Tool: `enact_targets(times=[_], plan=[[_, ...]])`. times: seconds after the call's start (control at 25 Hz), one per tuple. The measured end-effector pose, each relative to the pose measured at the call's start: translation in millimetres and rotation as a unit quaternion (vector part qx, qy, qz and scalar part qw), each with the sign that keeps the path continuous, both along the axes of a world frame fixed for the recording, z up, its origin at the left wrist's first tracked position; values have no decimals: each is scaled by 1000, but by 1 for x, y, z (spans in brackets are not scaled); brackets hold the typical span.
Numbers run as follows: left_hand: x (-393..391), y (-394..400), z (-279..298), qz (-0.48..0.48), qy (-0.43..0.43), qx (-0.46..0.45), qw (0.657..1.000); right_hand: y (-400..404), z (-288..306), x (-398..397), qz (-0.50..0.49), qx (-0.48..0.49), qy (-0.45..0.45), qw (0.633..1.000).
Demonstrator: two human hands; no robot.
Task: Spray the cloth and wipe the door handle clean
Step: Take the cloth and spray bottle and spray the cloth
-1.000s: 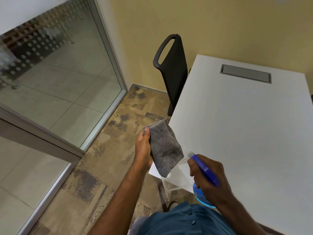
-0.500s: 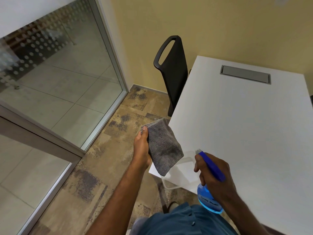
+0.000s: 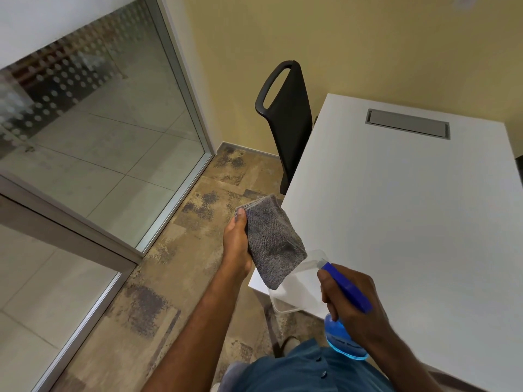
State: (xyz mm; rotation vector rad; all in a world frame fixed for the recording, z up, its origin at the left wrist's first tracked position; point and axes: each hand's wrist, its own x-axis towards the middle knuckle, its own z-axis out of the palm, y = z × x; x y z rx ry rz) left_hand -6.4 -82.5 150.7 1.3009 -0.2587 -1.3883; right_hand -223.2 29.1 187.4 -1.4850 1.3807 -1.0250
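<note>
Beside table edge [image 3: 285, 199], cloth [image 3: 271, 241], spray bottle [image 3: 343, 338]

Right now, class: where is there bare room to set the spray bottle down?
The white table is bare from the grey hatch down to its near edge. It is crowded only at the near-left corner, by the clear tub, the cloth and the hands.

Open carpeted floor [image 3: 181, 250] lies between the glass partition [image 3: 99, 142] on the left and the white table [image 3: 396, 222] on the right. A black chair [image 3: 288, 120] blocks the far corner, tucked against the table's edge beside the yellow wall [image 3: 339, 38].
</note>
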Motion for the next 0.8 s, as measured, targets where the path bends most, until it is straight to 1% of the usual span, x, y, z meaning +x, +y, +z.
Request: enact_targets(times=[0.16,0.4,0.6,0.68,0.8], plan=[[0,1,-1,4,-1,-4,1000,-6,-4,-9,-53,2,-3,999],[-3,-2,0,3,-5,-9,1000,-3,-9,-11,-26,8,11,1000],[-7,-8,0,2,-13,-7,1000,3,-5,-11,40,22,-14,999],[-11,-9,-2,-6,-19,-8,1000,3,-4,-10,40,10,-11,999],[-15,-9,-6,-23,-41,-8,999,0,-4,-11,9,1,-6,1000]])
